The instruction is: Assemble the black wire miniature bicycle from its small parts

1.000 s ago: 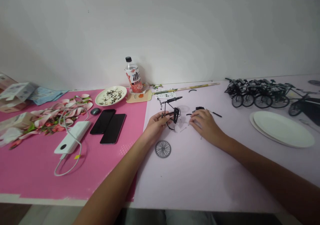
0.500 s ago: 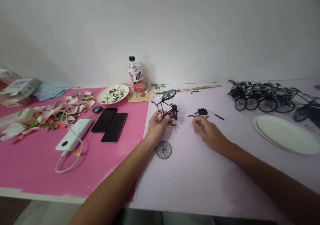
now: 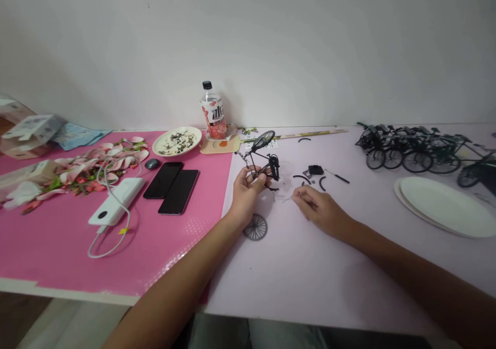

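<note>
My left hand (image 3: 250, 191) is closed around a black model bicycle (image 3: 263, 158), which is tilted with one wheel up at the top. Close to my left wrist, a loose spoked wheel (image 3: 256, 227) lies flat on the table. My right hand (image 3: 312, 203) pinches a thin, pin-like metal piece (image 3: 287, 199) between thumb and fingertips, its end pointing left. Just beyond that hand are black curved strips (image 3: 301, 178) and a small black rack-like part (image 3: 315, 169). A small screwdriver (image 3: 341, 179) rests to their right.
Several assembled model bicycles (image 3: 416, 160) stand at the back right, behind white oval plates (image 3: 445, 207). On the pink left side are two phones (image 3: 179, 193), a white power bank (image 3: 116, 201), petals (image 3: 101, 170) and a bowl (image 3: 196, 150). A bottle (image 3: 214, 114) stands by the wall.
My right hand has lifted slightly and shifted left, now with a thin metal piece in its pinch. My left hand keeps hold of the model bicycle. The view has shifted slightly.
</note>
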### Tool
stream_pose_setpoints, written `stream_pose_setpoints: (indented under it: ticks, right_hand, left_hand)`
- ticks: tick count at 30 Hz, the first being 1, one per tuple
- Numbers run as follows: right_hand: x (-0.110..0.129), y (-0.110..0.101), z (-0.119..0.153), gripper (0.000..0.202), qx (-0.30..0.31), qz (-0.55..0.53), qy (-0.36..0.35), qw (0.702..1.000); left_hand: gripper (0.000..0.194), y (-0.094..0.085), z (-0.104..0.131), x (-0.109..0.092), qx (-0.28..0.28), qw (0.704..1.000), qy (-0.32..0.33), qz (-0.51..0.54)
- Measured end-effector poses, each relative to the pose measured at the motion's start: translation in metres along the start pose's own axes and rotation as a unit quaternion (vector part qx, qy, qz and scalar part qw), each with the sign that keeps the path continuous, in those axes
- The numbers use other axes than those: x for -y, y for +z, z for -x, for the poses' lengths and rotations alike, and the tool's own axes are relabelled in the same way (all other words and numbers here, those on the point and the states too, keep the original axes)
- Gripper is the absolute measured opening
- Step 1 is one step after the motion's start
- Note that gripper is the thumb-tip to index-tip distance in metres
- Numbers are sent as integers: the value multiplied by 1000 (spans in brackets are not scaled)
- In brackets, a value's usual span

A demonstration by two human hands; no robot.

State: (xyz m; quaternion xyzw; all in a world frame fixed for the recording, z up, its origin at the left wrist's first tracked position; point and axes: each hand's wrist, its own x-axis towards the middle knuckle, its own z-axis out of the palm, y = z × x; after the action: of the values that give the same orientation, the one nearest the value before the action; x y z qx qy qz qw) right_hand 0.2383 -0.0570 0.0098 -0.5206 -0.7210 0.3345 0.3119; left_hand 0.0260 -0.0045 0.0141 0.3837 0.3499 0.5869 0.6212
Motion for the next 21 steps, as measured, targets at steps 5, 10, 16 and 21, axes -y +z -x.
stream_pose_setpoints:
  ticks: [5, 10, 16, 21]
  right_hand:
    - [5, 8, 4, 28, 1, -30, 3, 1000]
    - [7, 15, 3, 29, -40, -73, 6, 997]
    - [-1, 14, 0, 33, -65, -71, 1, 995]
    - [-8, 15, -2, 36, -75, -73, 1, 994]
  left_hand:
    - [53, 1, 2, -2, 4, 1000, -5, -7]
    - [54, 7, 9, -5, 47, 998, -19, -24]
    - [55, 12, 15, -2, 101, 992, -4, -74]
    - [54, 13, 15, 2, 130, 988, 9, -87]
